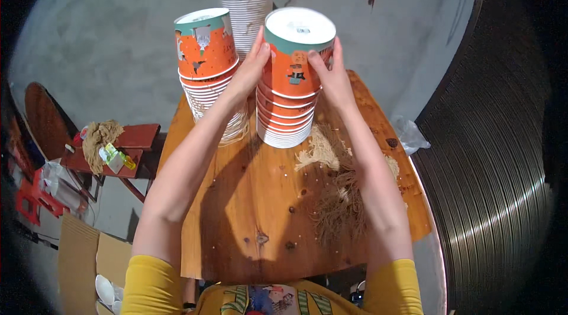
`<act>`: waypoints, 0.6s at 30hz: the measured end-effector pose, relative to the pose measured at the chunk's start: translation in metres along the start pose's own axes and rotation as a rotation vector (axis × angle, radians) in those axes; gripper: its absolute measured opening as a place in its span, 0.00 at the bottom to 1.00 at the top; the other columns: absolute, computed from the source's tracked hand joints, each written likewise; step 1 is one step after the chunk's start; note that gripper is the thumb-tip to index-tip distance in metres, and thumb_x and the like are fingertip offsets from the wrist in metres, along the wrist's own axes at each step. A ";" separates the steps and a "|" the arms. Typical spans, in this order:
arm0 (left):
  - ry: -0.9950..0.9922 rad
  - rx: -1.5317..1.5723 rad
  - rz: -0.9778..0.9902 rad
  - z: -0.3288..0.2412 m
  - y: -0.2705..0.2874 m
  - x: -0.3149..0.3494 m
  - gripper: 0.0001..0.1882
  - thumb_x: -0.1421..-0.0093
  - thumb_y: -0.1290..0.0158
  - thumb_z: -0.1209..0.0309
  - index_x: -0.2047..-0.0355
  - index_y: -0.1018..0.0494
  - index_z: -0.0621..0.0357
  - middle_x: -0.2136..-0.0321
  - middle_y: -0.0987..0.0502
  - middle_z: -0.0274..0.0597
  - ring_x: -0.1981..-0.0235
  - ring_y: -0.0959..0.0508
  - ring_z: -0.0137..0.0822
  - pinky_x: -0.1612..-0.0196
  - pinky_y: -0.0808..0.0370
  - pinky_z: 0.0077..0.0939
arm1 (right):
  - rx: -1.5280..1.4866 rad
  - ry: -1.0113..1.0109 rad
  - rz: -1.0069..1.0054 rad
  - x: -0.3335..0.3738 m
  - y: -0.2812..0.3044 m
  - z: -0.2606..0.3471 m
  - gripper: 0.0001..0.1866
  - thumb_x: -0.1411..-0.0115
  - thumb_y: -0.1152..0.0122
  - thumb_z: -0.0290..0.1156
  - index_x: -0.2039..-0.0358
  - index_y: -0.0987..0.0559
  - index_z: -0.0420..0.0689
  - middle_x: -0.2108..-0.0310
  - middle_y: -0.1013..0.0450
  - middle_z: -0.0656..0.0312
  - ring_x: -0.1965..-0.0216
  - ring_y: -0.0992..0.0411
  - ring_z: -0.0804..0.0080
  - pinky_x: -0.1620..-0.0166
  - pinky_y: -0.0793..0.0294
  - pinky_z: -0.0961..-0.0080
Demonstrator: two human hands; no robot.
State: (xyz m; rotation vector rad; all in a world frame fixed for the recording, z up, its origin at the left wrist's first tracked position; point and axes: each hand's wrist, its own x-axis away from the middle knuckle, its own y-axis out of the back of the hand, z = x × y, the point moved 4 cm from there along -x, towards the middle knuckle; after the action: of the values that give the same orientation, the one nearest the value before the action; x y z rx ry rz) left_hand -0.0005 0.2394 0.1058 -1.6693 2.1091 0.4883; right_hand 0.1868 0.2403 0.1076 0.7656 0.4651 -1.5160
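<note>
On the wooden table, a stack of upside-down orange paper tubs (pixel 288 100) stands in front of me, their white rims below. My left hand (pixel 251 70) presses the left side of the top tub (pixel 296 66), which has a green band and a white base facing up. On its right side my right hand (pixel 334 78) grips it, thumb on the front and fingers behind. Close by on the left is a second stack of similar tubs (pixel 207 54), with strands of string hanging about its lower part. Brown string bundles (pixel 340 205) lie partly beneath my right forearm.
Behind stands a tall stack of white-rimmed tubs (pixel 245 10). A reddish bench (pixel 139 137) at left carries a cloth and small packages. An open cardboard box (pixel 80 250) sits lower left, with a red stool (pixel 35 196) above it. A ribbed dark shutter (pixel 491 167) borders the right.
</note>
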 end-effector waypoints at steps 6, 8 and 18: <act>-0.362 -0.026 -0.113 -0.054 -0.009 0.015 0.30 0.33 0.64 0.49 0.34 0.50 0.44 0.33 0.64 0.46 0.32 0.61 0.43 0.33 0.57 0.38 | -0.102 0.194 -0.084 0.027 0.005 0.062 0.53 0.46 0.40 0.56 0.35 0.59 0.42 0.37 0.51 0.47 0.37 0.48 0.56 0.37 0.47 0.61; -0.519 -0.140 -0.219 -0.075 -0.010 0.031 0.28 0.34 0.61 0.51 0.36 0.45 0.44 0.35 0.62 0.47 0.32 0.60 0.45 0.34 0.55 0.41 | -0.232 0.200 -0.102 0.039 0.003 0.073 0.53 0.46 0.38 0.53 0.35 0.61 0.43 0.38 0.50 0.48 0.37 0.48 0.56 0.37 0.47 0.61; -0.069 0.234 -0.093 -0.090 -0.002 0.123 0.35 0.39 0.49 0.72 0.35 0.52 0.60 0.42 0.37 0.47 0.44 0.33 0.34 0.40 0.38 0.29 | 0.393 -0.105 0.382 0.156 0.082 0.016 0.16 0.45 0.41 0.28 0.55 0.27 0.43 0.60 0.28 0.60 0.56 0.29 0.65 0.55 0.28 0.70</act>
State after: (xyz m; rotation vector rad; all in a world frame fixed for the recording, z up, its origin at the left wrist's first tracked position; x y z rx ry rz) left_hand -0.0324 0.0907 0.1198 -1.5845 1.9457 0.2554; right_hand 0.2703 0.1100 0.0218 1.0087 -0.0649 -1.2888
